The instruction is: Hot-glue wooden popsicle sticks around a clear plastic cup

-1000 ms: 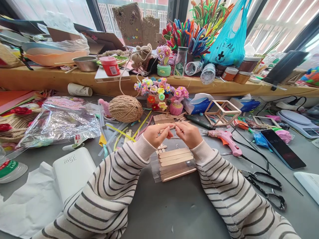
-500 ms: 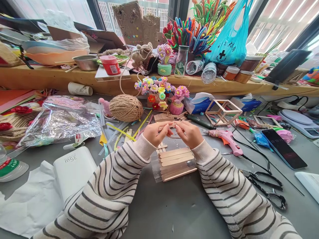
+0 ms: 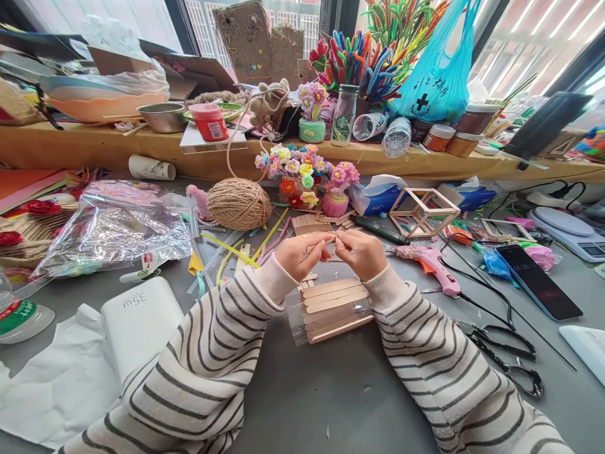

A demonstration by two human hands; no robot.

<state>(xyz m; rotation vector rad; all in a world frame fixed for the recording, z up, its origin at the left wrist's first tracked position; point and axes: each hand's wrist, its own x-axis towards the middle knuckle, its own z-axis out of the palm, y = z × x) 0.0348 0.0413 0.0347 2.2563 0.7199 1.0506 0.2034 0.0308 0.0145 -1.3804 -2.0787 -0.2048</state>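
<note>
Both hands meet above the middle of the grey table (image 3: pixel 326 397). My left hand (image 3: pixel 300 253) and my right hand (image 3: pixel 362 252) pinch the two ends of one thin wooden craft stick (image 3: pixel 326 237), held level between the fingertips. Just below my wrists lies a clear plastic cylinder covered with glued wooden sticks (image 3: pixel 331 309), on its side. More loose sticks (image 3: pixel 309 222) lie just beyond my hands.
A ball of jute twine (image 3: pixel 239 203) sits at left of centre, a pink glue gun (image 3: pixel 432 263) and black scissors (image 3: pixel 508 356) at right. A phone (image 3: pixel 536 280), a stick cube frame (image 3: pixel 423 213), a white power bank (image 3: pixel 139 318) and crinkled cellophane (image 3: pixel 111 230) surround the work spot.
The hands have barely moved; the fingers have shifted slightly along the stick, which stays held between both hands.
</note>
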